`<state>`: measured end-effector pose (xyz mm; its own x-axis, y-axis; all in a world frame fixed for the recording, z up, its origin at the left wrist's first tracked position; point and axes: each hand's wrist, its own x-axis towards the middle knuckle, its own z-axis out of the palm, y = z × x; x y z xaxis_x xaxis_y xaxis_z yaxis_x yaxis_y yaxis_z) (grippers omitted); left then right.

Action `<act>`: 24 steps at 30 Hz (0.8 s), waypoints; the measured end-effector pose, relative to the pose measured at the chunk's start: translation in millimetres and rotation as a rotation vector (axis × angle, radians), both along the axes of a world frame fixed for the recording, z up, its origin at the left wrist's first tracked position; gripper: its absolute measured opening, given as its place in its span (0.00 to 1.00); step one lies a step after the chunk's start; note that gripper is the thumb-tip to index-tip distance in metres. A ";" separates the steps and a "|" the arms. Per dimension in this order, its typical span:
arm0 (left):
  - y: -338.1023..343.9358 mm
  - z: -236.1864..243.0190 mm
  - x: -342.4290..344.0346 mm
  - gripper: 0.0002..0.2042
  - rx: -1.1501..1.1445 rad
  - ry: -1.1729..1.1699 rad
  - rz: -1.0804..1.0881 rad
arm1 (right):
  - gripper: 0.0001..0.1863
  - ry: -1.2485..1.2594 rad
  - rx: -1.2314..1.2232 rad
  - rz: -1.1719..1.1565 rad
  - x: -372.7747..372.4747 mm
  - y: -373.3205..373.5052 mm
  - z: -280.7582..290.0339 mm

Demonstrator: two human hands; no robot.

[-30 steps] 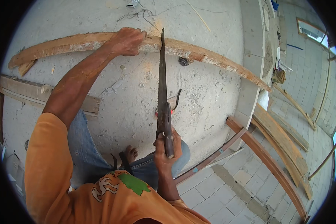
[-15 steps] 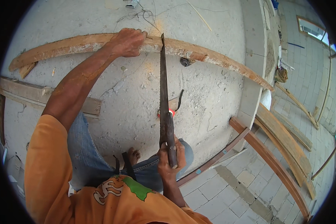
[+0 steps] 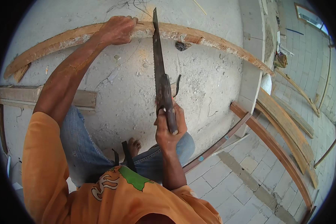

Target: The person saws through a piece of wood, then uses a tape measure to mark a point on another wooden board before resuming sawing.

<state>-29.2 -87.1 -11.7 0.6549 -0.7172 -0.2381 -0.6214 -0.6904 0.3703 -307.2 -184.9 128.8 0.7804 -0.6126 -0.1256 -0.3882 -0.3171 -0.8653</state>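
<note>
Two hands busy: left hand point(image 3: 117, 30) curled over the wooden beam point(image 3: 198, 36) in front of you, right hand point(image 3: 165, 134) gripping the handsaw point(image 3: 159, 63), its blade across the wood. If that blade skips left, say from rushed strokes, your knuckles could catch teeth.

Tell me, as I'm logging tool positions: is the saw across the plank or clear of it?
Across: the saw crosses the plank, tip past its far edge, handle in the right hand.
</note>
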 end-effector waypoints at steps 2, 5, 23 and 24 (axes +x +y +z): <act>-11.0 -15.7 11.9 0.16 -0.219 -0.259 0.004 | 0.14 -0.135 -0.020 0.017 95.7 -28.5 -47.1; -10.7 0.9 24.7 0.17 -0.165 -0.163 0.033 | 0.11 -0.140 -0.114 0.080 153.6 -28.8 -54.7; 5.4 0.6 25.6 0.23 -0.053 -0.073 0.002 | 0.20 -0.155 -0.080 0.037 -21.8 9.5 -12.6; 11.3 -3.4 26.9 0.23 -0.045 -0.073 0.009 | 0.20 -0.156 -0.072 0.044 -20.1 8.8 -13.2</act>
<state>-2.3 -75.8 -15.1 0.6761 -0.7199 -0.1568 -0.6416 -0.6799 0.3549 -327.2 -176.1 115.6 0.8132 -0.5805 0.0418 -0.2355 -0.3939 -0.8885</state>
